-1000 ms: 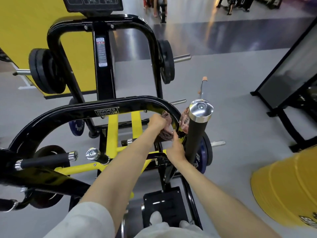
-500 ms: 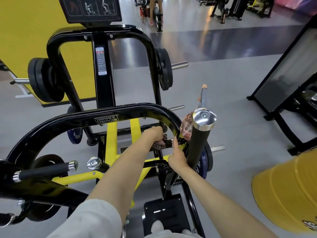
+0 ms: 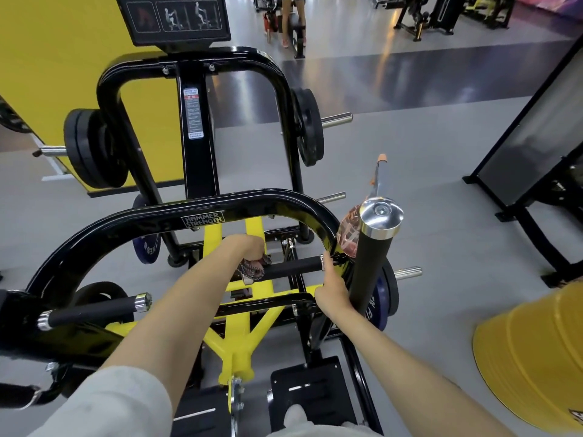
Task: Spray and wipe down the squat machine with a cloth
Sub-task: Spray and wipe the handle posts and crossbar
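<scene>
The squat machine has a black curved bar (image 3: 220, 206) and yellow struts (image 3: 233, 339). My left hand (image 3: 247, 247) grips a dark patterned cloth (image 3: 252, 271), wrapped over the left end of a short black horizontal handle (image 3: 293, 268). My right hand (image 3: 331, 290) is beside the upright black padded handle (image 3: 367, 272) with its chrome cap. It holds a pink see-through spray bottle (image 3: 347, 231), whose long nozzle points up. One finger lies by the handle's chrome collar. The upright handle hides part of the bottle.
Weight plates (image 3: 91, 149) hang on the rear black frame (image 3: 195, 127), and a blue plate (image 3: 383, 298) sits low on the right. Black foot plates (image 3: 315, 395) lie below me. A yellow barrel (image 3: 533, 357) stands at right, a black rack (image 3: 533, 137) beyond it. A person stands far back.
My left hand has carried the cloth down from the curved black bar onto the short horizontal handle. My right hand and the bottle have stayed by the upright handle. The view has tilted up.
</scene>
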